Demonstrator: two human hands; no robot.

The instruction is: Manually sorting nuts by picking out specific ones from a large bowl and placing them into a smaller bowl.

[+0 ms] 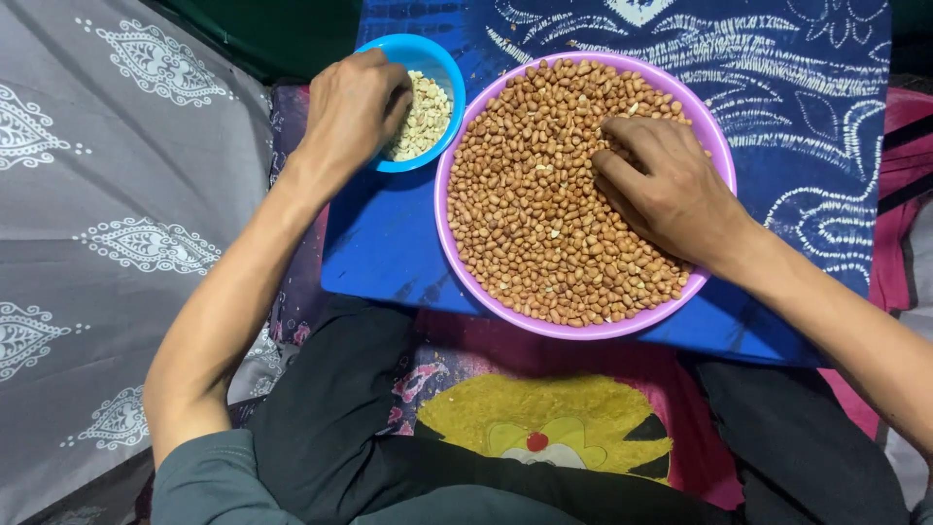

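Observation:
A wide purple bowl [449,233] full of brown-skinned peanuts [525,194] rests on a blue board [379,243]. My right hand [666,185] lies on the peanuts at the bowl's right side, fingers curled down into them. To the left stands a small blue bowl [437,60] with pale skinned peanuts [426,117]. My left hand [352,107] hovers over its left rim, fingers bunched together and pointing into it; whether they hold anything is hidden.
A grey patterned cloth [107,194] covers the surface to the left. A blue and white patterned cloth [777,78] lies behind the bowls. My crossed legs in dark trousers [330,399] and a pink cushion [544,418] are below the board.

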